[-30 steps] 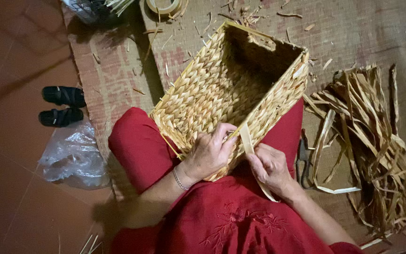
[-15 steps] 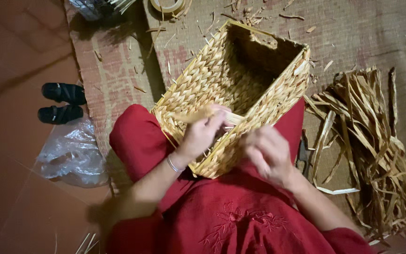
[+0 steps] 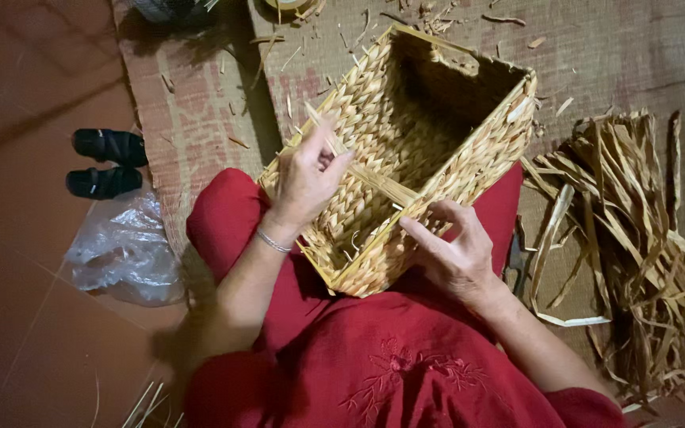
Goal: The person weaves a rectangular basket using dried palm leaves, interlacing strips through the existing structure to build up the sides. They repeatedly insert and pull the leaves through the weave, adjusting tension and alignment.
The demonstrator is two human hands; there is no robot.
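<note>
A rectangular woven straw basket (image 3: pixel 406 143) rests tilted on my lap, its open mouth facing me and to the right. My left hand (image 3: pixel 304 176) is raised over the basket's near left rim, fingers closed on a flat pale straw strand (image 3: pixel 362 170) that runs taut down to the near rim. My right hand (image 3: pixel 452 247) presses against the basket's near right corner, fingers on the weave where the strand comes out. I wear red clothing and a thin bracelet on the left wrist.
A heap of loose dried straw strips (image 3: pixel 636 238) lies on the woven mat (image 3: pixel 612 55) to my right. Dark scissors (image 3: pixel 517 261) lie beside my right leg. A crumpled clear plastic bag (image 3: pixel 124 250) and black sandals (image 3: pixel 105 162) are on the reddish floor at left.
My left hand has drawn the strand up and leftward away from the near rim, pulling it taut. My right hand has shifted onto the basket's near right corner.
</note>
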